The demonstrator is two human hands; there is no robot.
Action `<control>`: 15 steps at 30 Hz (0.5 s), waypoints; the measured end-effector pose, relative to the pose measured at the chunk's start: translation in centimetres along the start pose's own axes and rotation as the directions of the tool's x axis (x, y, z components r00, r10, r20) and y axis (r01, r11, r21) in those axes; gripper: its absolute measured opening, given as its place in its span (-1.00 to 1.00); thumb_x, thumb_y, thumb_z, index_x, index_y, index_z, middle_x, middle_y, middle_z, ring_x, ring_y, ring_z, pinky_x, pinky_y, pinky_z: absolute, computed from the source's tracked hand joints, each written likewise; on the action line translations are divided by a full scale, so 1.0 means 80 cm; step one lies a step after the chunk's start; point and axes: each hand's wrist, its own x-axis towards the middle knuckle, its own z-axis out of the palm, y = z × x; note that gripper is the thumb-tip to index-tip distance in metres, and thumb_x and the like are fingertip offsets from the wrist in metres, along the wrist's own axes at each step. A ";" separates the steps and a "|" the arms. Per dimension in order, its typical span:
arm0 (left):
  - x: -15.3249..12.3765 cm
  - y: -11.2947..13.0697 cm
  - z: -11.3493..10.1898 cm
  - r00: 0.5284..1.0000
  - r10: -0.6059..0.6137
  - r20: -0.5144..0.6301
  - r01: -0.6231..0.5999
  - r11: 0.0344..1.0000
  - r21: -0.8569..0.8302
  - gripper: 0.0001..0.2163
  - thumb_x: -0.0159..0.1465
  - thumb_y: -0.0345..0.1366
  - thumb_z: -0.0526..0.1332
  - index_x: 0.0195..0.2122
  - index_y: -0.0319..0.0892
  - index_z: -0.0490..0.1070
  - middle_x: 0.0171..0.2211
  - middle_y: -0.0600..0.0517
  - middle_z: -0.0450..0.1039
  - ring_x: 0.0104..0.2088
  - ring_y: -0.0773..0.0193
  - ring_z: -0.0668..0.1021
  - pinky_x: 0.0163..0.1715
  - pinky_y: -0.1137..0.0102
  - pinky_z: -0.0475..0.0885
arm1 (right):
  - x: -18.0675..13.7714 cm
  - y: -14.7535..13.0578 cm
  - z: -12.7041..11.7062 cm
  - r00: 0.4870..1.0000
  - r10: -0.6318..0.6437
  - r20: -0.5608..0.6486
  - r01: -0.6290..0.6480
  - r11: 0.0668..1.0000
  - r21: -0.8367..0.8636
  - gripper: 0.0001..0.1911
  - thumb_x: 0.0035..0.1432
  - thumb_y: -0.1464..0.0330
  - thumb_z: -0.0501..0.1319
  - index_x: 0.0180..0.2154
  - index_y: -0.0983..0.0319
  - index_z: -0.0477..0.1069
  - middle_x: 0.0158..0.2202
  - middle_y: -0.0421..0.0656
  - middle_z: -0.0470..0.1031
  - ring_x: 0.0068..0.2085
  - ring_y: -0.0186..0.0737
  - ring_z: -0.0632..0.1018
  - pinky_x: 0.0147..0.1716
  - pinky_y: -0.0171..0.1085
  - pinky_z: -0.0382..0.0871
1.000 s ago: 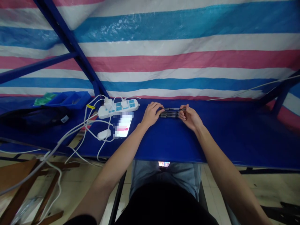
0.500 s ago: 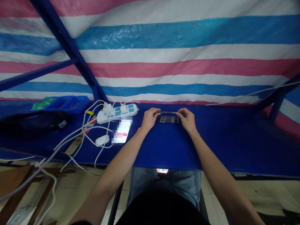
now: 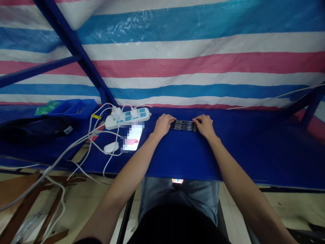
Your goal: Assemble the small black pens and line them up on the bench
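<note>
A row of several thin dark rod-like parts [image 3: 185,125] lies side by side on the blue table [image 3: 228,149], far from me. My left hand [image 3: 164,124] curls over the left ends of the parts, fingers bent down onto them. My right hand [image 3: 204,125] does the same at the right ends. Both hands press against the bundle from either side; the fingertips are partly hidden behind the knuckles.
A white power strip [image 3: 127,117] with white cables [image 3: 83,142] lies left of my hands, a lit phone [image 3: 132,138] and a white adapter [image 3: 111,147] beside it. A blue bin [image 3: 73,107] and dark bag [image 3: 33,130] sit far left. A striped tarp [image 3: 177,61] hangs behind.
One second ago my right hand held a single part at the top of the row. Since then both hands have come down onto the ends of the whole row.
</note>
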 end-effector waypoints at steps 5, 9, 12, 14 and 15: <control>-0.005 0.025 -0.020 0.993 -0.057 0.103 0.055 0.998 0.024 -0.64 0.55 -0.23 -0.01 0.19 -0.07 0.51 0.12 -0.05 0.55 0.10 0.08 0.51 0.20 0.12 0.39 | -0.016 -0.022 -0.015 0.990 -0.138 0.025 0.136 0.990 0.043 -0.56 0.39 -0.01 0.13 -0.03 0.13 0.60 -0.01 0.01 0.59 0.04 0.13 0.45 0.02 0.07 0.27; -0.001 0.036 -0.026 0.965 -0.020 0.263 0.021 1.000 -0.001 -0.48 0.53 0.01 0.01 0.45 0.00 0.16 0.46 -0.04 0.14 0.44 0.05 0.22 0.40 0.05 0.16 | -0.027 -0.037 -0.016 0.957 -0.261 0.125 0.261 0.965 0.013 -0.42 0.29 -0.11 0.21 0.15 0.10 0.51 0.23 0.02 0.45 0.23 0.17 0.37 0.17 0.11 0.24; 0.006 0.036 -0.022 0.931 -0.010 0.366 0.007 1.000 0.010 -0.25 0.41 0.20 0.12 0.52 0.00 -0.01 0.53 -0.08 -0.08 0.51 -0.02 0.08 0.45 0.01 0.04 | -0.029 -0.039 -0.006 0.935 -0.263 0.237 0.290 0.953 -0.085 -0.16 0.25 -0.15 0.23 0.39 0.15 0.24 0.43 0.06 0.22 0.40 0.25 0.20 0.31 0.23 0.09; 0.009 0.035 -0.019 0.914 -0.003 0.405 -0.008 1.000 0.025 -0.12 0.32 0.29 0.19 0.53 -0.01 -0.05 0.53 -0.11 -0.09 0.50 -0.07 0.08 0.46 0.00 0.00 | -0.028 -0.037 0.000 0.919 -0.244 0.310 0.296 0.946 -0.132 -0.16 0.32 -0.10 0.16 0.44 0.19 0.12 0.48 0.06 0.13 0.46 0.24 0.11 0.34 0.26 0.01; 0.010 0.035 -0.018 0.909 0.004 0.416 -0.021 0.999 0.036 -0.10 0.29 0.31 0.20 0.52 -0.02 -0.03 0.52 -0.13 -0.04 0.49 -0.09 0.11 0.46 0.01 -0.01 | -0.028 -0.036 0.002 0.910 -0.241 0.338 0.303 0.942 -0.144 -0.20 0.36 -0.07 0.11 0.45 0.20 0.11 0.48 0.06 0.13 0.47 0.22 0.10 0.35 0.26 0.00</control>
